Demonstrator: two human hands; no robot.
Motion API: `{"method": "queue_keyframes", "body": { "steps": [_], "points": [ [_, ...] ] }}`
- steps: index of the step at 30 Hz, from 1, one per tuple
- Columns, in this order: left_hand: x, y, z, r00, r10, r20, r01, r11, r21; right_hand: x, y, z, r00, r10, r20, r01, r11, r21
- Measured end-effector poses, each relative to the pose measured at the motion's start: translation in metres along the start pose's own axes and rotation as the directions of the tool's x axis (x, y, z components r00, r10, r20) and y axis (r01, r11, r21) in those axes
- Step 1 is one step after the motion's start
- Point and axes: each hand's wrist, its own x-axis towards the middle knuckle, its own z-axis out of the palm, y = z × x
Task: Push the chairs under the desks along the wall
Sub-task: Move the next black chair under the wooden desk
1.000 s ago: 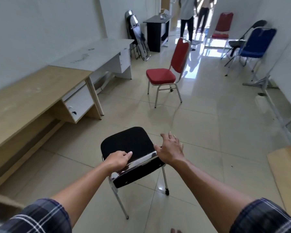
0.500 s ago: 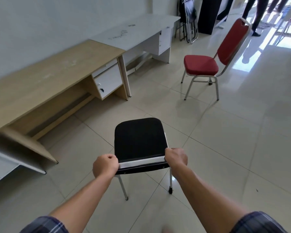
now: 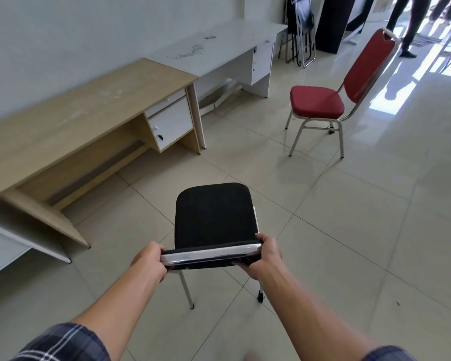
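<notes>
A black padded chair (image 3: 214, 214) with chrome legs stands on the tiled floor in front of me. My left hand (image 3: 150, 261) grips the left end of its backrest and my right hand (image 3: 264, 256) grips the right end. The chair's seat points away from me, out on the open floor to the right of the wooden desk (image 3: 71, 123) along the left wall. A white desk (image 3: 219, 45) stands beyond it against the same wall. A red chair (image 3: 333, 100) with a chrome frame stands out on the floor at the right, facing the white desk.
Another white desk's corner (image 3: 8, 246) shows at the far left. Folded chairs (image 3: 301, 29) lean on the wall past the white desk, beside a black cabinet (image 3: 336, 19). A person's legs (image 3: 406, 24) stand at the top right. Open tiled floor lies to the right.
Both hands closed onto the black chair's backrest ends. The chair turned so its seat points straight ahead, and my view swung left toward the desks.
</notes>
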Motion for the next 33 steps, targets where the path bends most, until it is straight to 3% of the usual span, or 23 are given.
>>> {"method": "queue_keyframes", "body": {
  "steps": [6, 21, 33],
  "points": [
    [0.005, 0.002, 0.000, 0.999, -0.037, 0.039, 0.036, 0.999, 0.006, 0.003, 0.004, -0.001, 0.998, -0.004, 0.069, -0.003, 0.996, 0.089],
    [0.013, 0.013, 0.003, 0.998, -0.041, -0.051, 0.037, 0.996, -0.084, 0.007, 0.006, 0.012, 0.997, -0.040, 0.061, 0.039, 0.999, 0.022],
    [0.057, 0.081, -0.003, 0.994, -0.067, -0.083, 0.052, 0.983, -0.174, 0.037, 0.007, 0.102, 0.991, -0.034, 0.128, 0.039, 0.999, -0.034]
  ]
}}
